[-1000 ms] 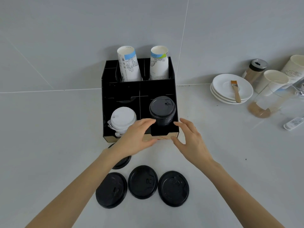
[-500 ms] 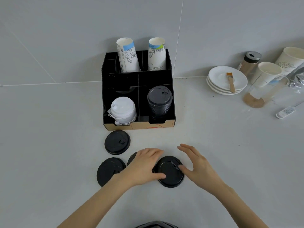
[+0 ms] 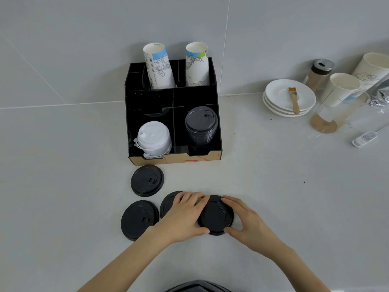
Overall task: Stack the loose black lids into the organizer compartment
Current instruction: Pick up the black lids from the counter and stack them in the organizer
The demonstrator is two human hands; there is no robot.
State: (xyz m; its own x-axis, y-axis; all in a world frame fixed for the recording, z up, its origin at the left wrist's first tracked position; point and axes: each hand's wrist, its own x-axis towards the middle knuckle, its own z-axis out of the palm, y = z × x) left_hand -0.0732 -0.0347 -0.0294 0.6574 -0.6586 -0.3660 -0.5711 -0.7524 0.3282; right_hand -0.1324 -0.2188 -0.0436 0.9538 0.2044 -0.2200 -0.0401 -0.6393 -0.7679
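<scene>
Fingers (image 3: 190, 199) of the left hand (image 3: 185, 218) curved over the left edge of the rightmost black lid (image 3: 216, 216), thumb pressed at its near rim, while the right hand (image 3: 244, 218) clasped the same lid from the other side, its fingertips on the far rim and its thumb at the near rim. Both hands were thus closed on this 1 lid, which lay flat on the grey counter (image 3: 63, 186); whether it had left the surface I could not tell. Just left of it, a second loose lid (image 3: 168, 204) lay mostly hidden beneath the left hand. A third loose lid (image 3: 139, 220) sat flat beside that one, further left, and a fourth loose lid (image 3: 147, 180) rested nearer the organizer (image 3: 174, 114), just in front of its cardboard-coloured front edge.

The black organizer stood against the tiled wall. Its front right compartment held a stack of black lids (image 3: 201, 127) that rose above the compartment's front lip. Its front left compartment held a stack of white lids (image 3: 153, 140). At the back stood 2 stacks of printed paper cups (image 3: 160, 68), one on each side.

Well to the right on the counter sat a pile of white saucers (image 3: 275, 98) with a small brush (image 3: 294, 100) lying across the top one, and behind them a shaker jar (image 3: 319, 73), a clear glass (image 3: 330, 114) and more paper cups.
</scene>
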